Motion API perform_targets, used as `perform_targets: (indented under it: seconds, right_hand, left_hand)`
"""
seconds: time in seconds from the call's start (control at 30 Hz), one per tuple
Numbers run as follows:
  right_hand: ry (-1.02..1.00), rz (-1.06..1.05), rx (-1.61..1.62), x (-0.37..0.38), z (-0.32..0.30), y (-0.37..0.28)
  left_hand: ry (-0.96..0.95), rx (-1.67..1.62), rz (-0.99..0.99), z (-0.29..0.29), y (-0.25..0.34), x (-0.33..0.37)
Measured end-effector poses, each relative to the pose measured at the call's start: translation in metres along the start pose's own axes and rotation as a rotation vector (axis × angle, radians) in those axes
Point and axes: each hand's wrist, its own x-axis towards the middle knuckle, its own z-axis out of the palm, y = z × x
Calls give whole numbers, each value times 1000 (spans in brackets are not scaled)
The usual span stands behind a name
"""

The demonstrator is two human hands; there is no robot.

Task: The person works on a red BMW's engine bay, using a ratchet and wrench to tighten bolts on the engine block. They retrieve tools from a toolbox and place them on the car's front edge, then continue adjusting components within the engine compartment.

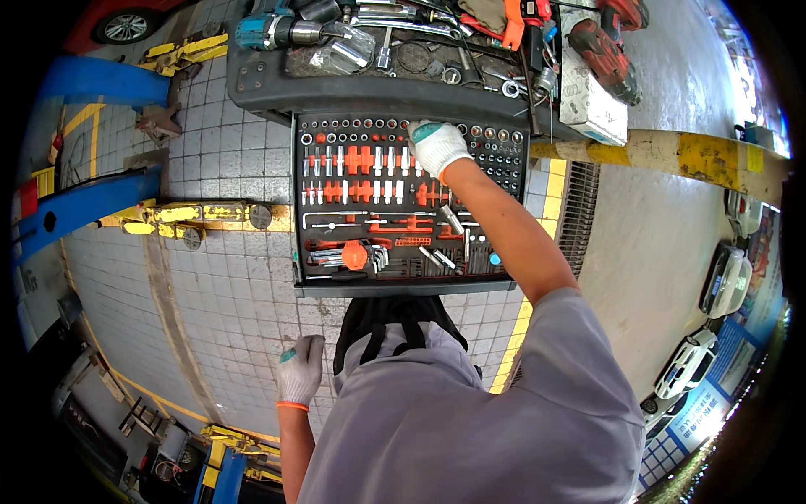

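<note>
My right hand [438, 149], in a white knit glove with a green patch, reaches over the back rows of an open tool drawer [403, 290]. Its fingers are bent down among the small sockets [365, 124]; the fingertips and anything between them are hidden. Longer chrome sockets [378, 158] stand in rows in front, with red holders [361, 158] among them. Nearer lie a hex key set [357, 254] in a red holder, a ratchet-like bar [452, 220] and several bits [480, 259]. My left hand [300, 370], gloved too, hangs low beside my body, its fingers curled together with nothing visible in them.
Above the drawer, the cart top [260, 84] carries a teal power drill [277, 32], wrenches [403, 27] and loose parts. A red cordless tool [604, 63] rests on a white box [592, 109] at right. Blue and yellow lift arms [193, 212] stretch over the tiled floor at left.
</note>
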Motion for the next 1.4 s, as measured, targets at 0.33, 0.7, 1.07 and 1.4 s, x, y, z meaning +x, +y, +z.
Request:
perform_targets:
  seconds: [0.33, 0.7, 1.07, 1.4]
  right_hand:
    - [-238, -211, -328, 41, -19, -42]
    - [-24, -103, 182, 13, -16, -14]
    - [136, -36, 345, -5, 12, 0]
    - [28, -25, 214, -5, -3, 6]
  left_hand:
    - [28, -19, 12, -4, 2, 0]
    - [28, -25, -7, 1, -9, 1]
    - [-31, -13, -20, -11, 5, 12]
    - [-74, 58, -66, -14, 17, 16]
